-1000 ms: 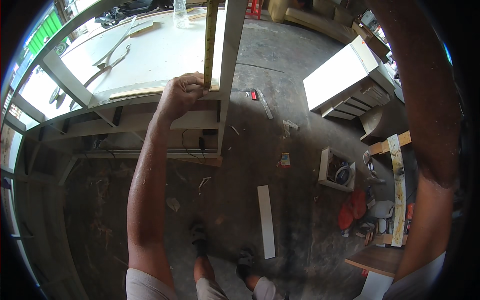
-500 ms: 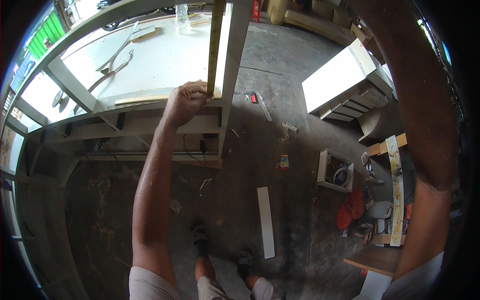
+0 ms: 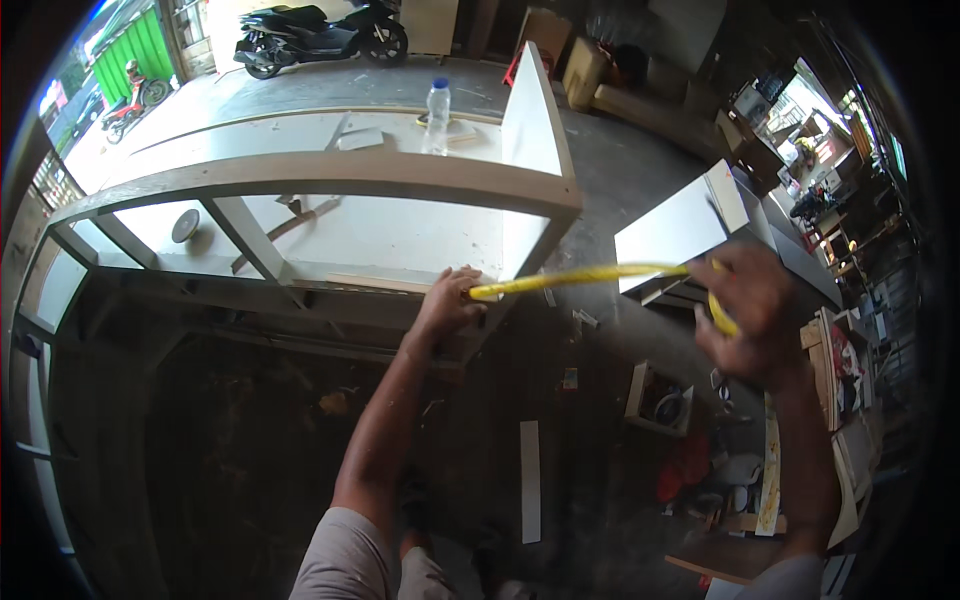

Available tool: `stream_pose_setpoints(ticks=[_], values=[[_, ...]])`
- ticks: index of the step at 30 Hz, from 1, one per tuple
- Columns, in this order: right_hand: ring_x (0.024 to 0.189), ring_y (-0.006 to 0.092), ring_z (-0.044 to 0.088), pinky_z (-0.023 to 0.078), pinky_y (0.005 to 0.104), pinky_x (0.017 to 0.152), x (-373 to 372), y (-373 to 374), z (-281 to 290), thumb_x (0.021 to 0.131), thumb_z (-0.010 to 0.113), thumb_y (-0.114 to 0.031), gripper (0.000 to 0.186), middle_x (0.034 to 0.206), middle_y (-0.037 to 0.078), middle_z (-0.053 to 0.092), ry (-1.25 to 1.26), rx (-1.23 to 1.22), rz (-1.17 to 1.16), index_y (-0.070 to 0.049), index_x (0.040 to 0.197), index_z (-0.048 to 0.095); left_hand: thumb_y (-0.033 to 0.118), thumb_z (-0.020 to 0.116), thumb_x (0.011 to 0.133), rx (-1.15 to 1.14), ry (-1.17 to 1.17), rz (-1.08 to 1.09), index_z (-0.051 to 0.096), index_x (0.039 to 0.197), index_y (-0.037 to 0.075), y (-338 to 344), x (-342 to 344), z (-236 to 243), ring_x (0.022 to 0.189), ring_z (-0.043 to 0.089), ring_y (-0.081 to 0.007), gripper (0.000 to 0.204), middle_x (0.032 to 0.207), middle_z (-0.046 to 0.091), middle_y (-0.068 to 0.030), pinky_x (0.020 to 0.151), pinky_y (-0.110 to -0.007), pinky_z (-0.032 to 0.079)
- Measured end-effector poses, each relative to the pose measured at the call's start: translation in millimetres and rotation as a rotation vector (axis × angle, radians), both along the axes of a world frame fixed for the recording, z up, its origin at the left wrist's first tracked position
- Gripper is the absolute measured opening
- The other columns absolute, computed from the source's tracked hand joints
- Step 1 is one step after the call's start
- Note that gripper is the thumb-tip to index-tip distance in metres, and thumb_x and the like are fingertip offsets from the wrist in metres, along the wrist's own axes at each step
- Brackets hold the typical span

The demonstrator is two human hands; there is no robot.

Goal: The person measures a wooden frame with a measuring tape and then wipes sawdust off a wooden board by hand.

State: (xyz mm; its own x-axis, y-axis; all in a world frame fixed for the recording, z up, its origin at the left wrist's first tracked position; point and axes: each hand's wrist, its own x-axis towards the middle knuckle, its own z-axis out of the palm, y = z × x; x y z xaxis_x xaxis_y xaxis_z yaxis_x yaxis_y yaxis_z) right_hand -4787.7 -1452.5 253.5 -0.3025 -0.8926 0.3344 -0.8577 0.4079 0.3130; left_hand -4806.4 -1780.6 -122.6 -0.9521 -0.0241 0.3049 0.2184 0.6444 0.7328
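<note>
My left hand pinches the end of a yellow tape measure blade against the near edge of a white cabinet carcass. The blade runs level to the right, across the gap, into the tape measure case, which my right hand grips; the case is mostly hidden by the fingers and blurred. A grey wooden frame rail spans the top of the carcass. A white upright panel forms its right side.
A clear water bottle stands on the white board at the back. A white drawer unit sits right of the carcass. A small open box, a white strip and scraps lie on the concrete floor. Motorbikes are parked behind.
The view has tilted up and the carcass now fills more of the frame. My right hand has come down into view, drawing the tape out to the right. The left hand stays at the carcass edge.
</note>
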Motion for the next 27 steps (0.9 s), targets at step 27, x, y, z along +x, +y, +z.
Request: stream_pose_setpoints(ticks=[27], values=[[0.079, 0.0200, 0.072, 0.056, 0.0342, 0.077, 258.4, 198.2, -305.5, 0.072, 0.078, -0.027, 0.026, 0.086, 0.013, 0.075, -1.602, 0.169, -1.013, -0.004, 0.086, 0.078, 0.032, 0.077, 0.077, -0.121, -0.217, 0.410, 0.066, 0.114, 0.002, -64.9, 298.5, 40.1, 0.133, 0.047, -0.0419, 0.048, 0.137, 0.053, -0.0245, 0.116, -0.051, 0.034]])
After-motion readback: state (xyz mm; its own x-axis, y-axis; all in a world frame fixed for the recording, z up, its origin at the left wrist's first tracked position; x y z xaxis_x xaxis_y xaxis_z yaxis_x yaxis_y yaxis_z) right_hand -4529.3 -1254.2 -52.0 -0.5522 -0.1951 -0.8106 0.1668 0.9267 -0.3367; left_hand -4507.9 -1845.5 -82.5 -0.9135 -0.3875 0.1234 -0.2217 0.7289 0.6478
